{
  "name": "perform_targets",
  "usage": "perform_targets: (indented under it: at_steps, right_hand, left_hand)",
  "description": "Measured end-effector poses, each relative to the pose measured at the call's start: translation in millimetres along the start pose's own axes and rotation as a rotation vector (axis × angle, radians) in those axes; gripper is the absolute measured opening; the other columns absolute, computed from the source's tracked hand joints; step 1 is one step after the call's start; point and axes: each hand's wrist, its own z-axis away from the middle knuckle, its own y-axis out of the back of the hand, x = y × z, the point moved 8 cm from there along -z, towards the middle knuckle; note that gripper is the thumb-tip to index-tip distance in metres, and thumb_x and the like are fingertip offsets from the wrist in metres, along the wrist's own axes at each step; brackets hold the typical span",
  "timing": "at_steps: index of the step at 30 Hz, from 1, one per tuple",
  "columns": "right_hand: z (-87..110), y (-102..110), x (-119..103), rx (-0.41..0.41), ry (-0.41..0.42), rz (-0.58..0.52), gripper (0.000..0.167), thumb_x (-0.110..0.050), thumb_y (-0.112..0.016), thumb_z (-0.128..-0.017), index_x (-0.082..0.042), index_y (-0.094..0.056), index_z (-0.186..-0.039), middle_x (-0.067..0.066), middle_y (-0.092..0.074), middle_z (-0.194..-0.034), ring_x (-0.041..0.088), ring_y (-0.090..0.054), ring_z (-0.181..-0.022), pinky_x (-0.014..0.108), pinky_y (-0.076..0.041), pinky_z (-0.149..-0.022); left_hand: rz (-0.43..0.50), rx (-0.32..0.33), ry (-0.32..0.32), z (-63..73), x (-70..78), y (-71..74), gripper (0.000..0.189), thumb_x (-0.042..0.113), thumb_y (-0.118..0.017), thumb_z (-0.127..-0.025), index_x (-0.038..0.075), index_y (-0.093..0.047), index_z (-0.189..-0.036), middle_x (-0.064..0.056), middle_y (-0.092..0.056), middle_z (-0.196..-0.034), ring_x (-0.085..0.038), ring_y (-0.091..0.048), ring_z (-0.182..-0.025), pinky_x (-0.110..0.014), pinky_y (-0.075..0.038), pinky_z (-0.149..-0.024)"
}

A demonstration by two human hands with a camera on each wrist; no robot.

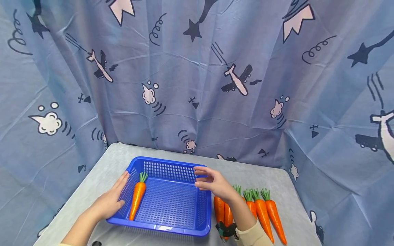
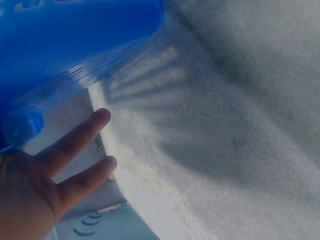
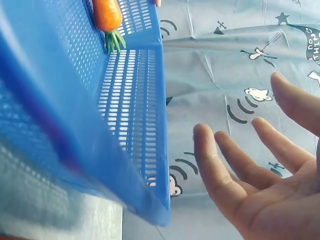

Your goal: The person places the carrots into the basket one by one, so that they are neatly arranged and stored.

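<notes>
A blue plastic basket [image 1: 160, 227] stands on the table with one orange carrot [image 1: 138, 198] lying along its left side, green top pointing away. My left hand [image 1: 111, 201] is at the basket's left rim with its fingers straight; in the left wrist view its fingers are spread beside the basket wall. Above the basket's right rim hovers my right hand [image 1: 213, 183], its fingers apart and nothing between them. The right wrist view also shows that hand [image 3: 265, 192] clear of the basket wall. Several carrots [image 1: 275, 217] lie side by side right of the basket, some partly hidden by my right forearm.
A pale grey cloth covers the table [image 1: 295, 205]. Blue curtains [image 1: 197, 102] printed with planes and stars hang behind it and at both sides. A dark band [image 1: 226, 229] sits at my right wrist. Near the front edge is a small black object [image 1: 96, 243].
</notes>
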Motion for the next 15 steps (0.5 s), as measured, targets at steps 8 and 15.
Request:
perform_targets:
  at_steps: [8, 15]
  right_hand:
    - [8.5, 18.7, 1.3, 0.064, -0.007, 0.042, 0.062, -0.023, -0.072, -0.093, -0.01, -0.049, -0.149, 0.023, -0.049, -0.15, 0.046, -0.054, -0.131, 0.047, -0.058, -0.095]
    - [18.9, 33.7, 2.4, 0.115, -0.029, 0.071, 0.067, -0.027, -0.076, -0.089, -0.012, -0.05, -0.149, 0.02, -0.05, -0.151, 0.041, -0.056, -0.131, 0.049, -0.056, -0.097]
  left_hand:
    - [0.01, -0.025, 0.017, -0.3, -2.4, -2.8, 0.093, 0.004, -0.063, -0.086, 0.01, -0.011, -0.163, -0.017, -0.005, -0.17, -0.053, -0.046, -0.134, -0.065, -0.052, -0.092]
    - [0.009, -0.028, 0.019, -2.8, -4.2, -3.1, 0.093, 0.005, -0.062, -0.087, 0.011, -0.009, -0.163, -0.016, -0.003, -0.17, -0.053, -0.047, -0.134, -0.065, -0.052, -0.091]
